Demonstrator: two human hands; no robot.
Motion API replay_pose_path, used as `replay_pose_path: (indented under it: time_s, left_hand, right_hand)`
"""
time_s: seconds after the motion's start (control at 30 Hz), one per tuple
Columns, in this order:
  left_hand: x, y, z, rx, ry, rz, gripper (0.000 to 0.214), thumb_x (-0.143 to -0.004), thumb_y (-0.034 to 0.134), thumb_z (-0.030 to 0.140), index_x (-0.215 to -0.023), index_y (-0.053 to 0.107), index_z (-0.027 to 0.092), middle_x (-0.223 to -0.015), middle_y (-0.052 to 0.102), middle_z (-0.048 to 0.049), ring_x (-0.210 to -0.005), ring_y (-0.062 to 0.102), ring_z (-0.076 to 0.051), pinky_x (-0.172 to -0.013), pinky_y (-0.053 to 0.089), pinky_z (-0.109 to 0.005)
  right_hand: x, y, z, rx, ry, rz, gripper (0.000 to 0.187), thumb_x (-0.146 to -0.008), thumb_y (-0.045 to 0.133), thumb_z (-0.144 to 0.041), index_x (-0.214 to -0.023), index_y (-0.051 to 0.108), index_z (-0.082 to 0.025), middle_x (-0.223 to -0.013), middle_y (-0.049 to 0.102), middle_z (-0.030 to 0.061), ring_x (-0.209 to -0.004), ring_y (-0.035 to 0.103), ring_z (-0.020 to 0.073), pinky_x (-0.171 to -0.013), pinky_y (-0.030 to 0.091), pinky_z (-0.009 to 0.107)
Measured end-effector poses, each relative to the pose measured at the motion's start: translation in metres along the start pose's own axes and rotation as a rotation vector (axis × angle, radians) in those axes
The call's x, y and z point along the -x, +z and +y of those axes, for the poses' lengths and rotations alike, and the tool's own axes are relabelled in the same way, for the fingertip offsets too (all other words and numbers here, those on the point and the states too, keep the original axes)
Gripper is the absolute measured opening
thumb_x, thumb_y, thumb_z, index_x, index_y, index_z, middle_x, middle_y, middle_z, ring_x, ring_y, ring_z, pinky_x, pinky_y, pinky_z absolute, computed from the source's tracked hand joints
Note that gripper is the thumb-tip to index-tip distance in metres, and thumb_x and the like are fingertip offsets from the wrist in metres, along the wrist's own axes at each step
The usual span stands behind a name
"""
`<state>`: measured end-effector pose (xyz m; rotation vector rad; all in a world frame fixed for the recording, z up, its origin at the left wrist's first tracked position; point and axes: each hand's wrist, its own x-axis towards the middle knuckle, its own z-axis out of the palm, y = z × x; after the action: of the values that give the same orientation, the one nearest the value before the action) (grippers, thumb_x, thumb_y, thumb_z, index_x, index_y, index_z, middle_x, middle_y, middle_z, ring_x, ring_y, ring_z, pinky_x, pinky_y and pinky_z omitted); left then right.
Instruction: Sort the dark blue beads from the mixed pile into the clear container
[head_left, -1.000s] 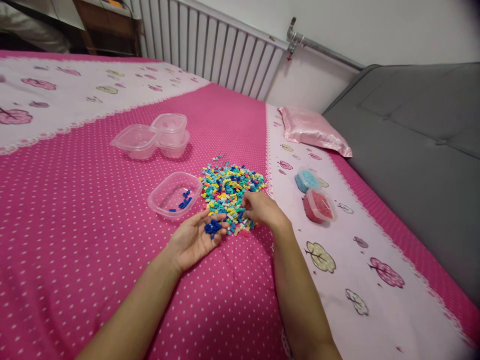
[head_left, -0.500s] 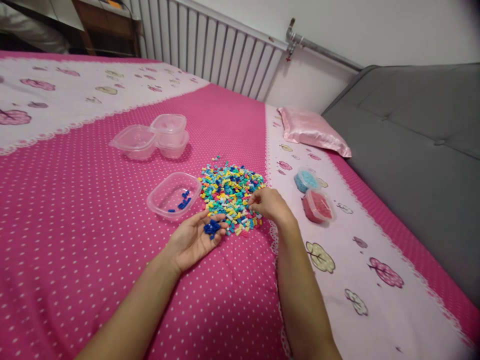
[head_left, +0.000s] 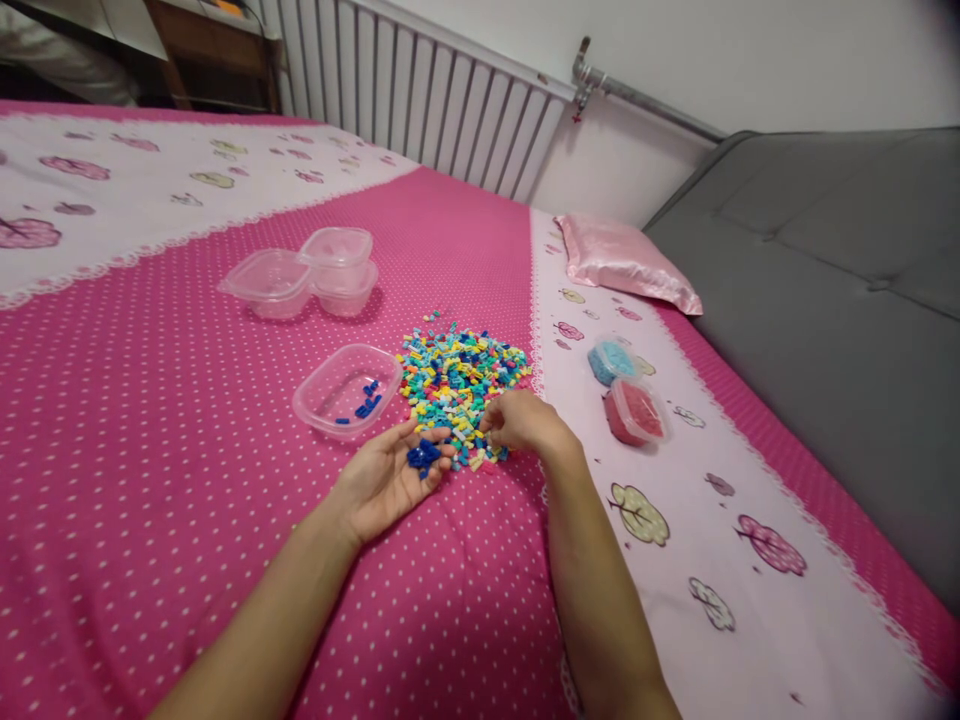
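Observation:
Palm up and cupped, my left hand point(head_left: 379, 490) holds a small heap of dark blue toy bricks point(head_left: 424, 457) by the near edge of a mixed pile. That pile of small building bricks point(head_left: 459, 368) is yellow, teal, blue, white and pink. My right hand point(head_left: 525, 420) is over its right side, fingers pinched together and pointing down into the bricks; whatever is between the fingertips is hidden. Left of the pile stands an uncovered clear plastic tub point(head_left: 306, 408), with several dark blue bricks on its bottom.
Farther back on the pink dotted bedspread point(head_left: 150, 440) sit clear lidded tubs point(head_left: 277, 280), one stacked. To the right are a tub of light blue bricks point(head_left: 613, 358) and a tub of red bricks point(head_left: 636, 410). A pink pillow point(head_left: 626, 262) lies near the grey headboard point(head_left: 817, 290).
My right hand has moved a little left and nearer to me across the pile, fingers still pinched. My left hand and the blue bricks in it have stayed in place.

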<state>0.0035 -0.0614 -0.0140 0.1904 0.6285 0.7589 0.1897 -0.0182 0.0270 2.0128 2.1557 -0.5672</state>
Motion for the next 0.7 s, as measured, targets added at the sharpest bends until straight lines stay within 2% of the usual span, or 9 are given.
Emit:
replay_pose_path:
  time_s: [0.13, 0.43, 0.7]
  left_hand:
    - [0.000, 0.001, 0.000, -0.002, -0.001, 0.003, 0.031, -0.090, 0.036, 0.024, -0.092, 0.059, 0.004, -0.074, 0.065, -0.0148, -0.062, 0.062, -0.014, -0.057, 0.053, -0.022]
    - [0.000, 0.001, -0.001, -0.013, 0.001, 0.000, 0.032, -0.090, 0.035, 0.024, -0.092, 0.058, 0.003, -0.074, 0.065, -0.0143, -0.062, 0.062, -0.014, -0.057, 0.053, -0.021]
    - [0.000, 0.000, 0.000, -0.015, -0.003, 0.002, 0.032, -0.090, 0.035, 0.025, -0.092, 0.058, 0.003, -0.074, 0.065, -0.0143, -0.063, 0.063, -0.014, -0.057, 0.053, -0.021]
  right_hand:
    - [0.002, -0.001, -0.001, 0.024, -0.009, -0.044, 0.030, -0.062, 0.067, -0.008, -0.086, 0.072, -0.025, -0.086, 0.071, -0.0013, -0.080, 0.063, 0.0144, -0.058, 0.039, 0.018]
    - [0.003, 0.002, -0.004, 0.072, -0.024, 0.003, 0.011, -0.065, 0.064, -0.018, -0.072, 0.071, -0.022, -0.075, 0.070, 0.0021, -0.072, 0.063, 0.0170, -0.053, 0.036, 0.023]
    - [0.005, 0.000, -0.011, 0.070, 0.015, 0.003, 0.011, -0.063, 0.066, -0.018, -0.073, 0.071, -0.022, -0.076, 0.070, 0.0028, -0.071, 0.063, 0.0166, -0.053, 0.037, 0.021]
